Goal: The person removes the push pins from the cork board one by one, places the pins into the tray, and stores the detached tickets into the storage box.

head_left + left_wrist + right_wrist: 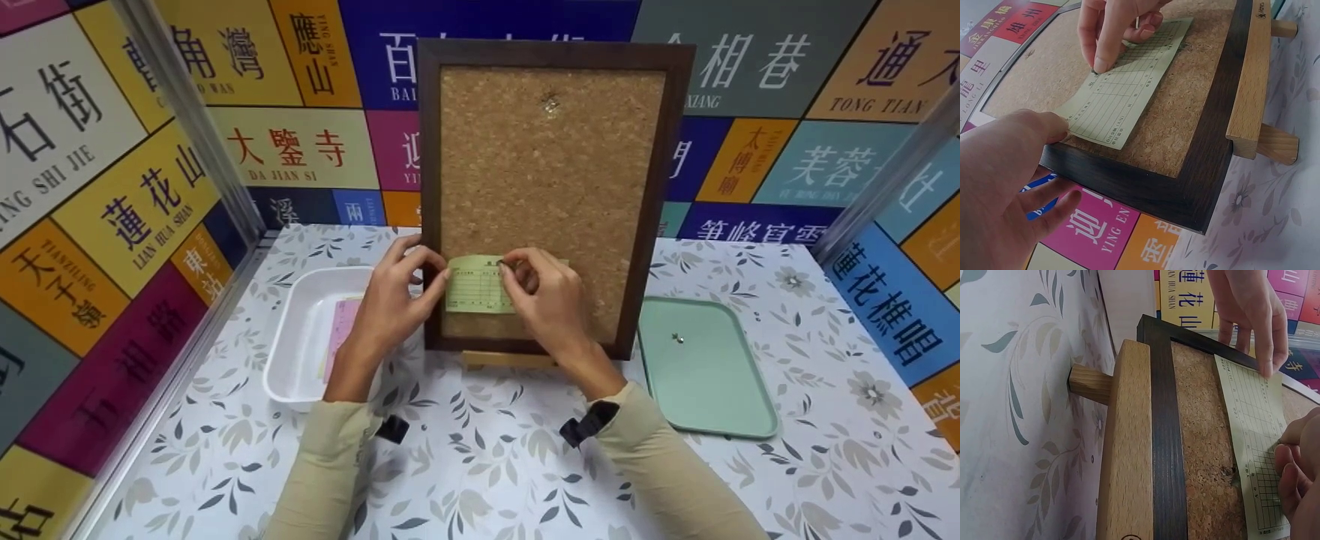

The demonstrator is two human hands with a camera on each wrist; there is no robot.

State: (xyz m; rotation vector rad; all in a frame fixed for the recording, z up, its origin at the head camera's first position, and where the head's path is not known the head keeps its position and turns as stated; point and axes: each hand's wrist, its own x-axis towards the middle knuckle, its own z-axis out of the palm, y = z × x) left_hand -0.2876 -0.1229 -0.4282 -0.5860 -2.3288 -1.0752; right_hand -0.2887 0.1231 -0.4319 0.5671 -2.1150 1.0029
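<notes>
A pale green printed receipt slip [472, 289] lies against the lower part of a dark-framed corkboard [540, 180]. My left hand [394, 292] pinches the slip's left edge between thumb and index finger, beside the frame; its other fingers spread past the frame in the left wrist view. With thumb and fingertips my right hand [551, 292] pinches a small pin, mostly hidden, at the slip's upper middle. In the right wrist view the slip [1252, 416] bows slightly away from the cork.
A wooden stand [1249, 84] supports the board. On the left, a white tub [292, 337] holds pink and yellow paper slips. Small metallic pieces [679, 339] lie on a green tray [712, 397] at right. Something shiny [551, 103] sits near the board's top.
</notes>
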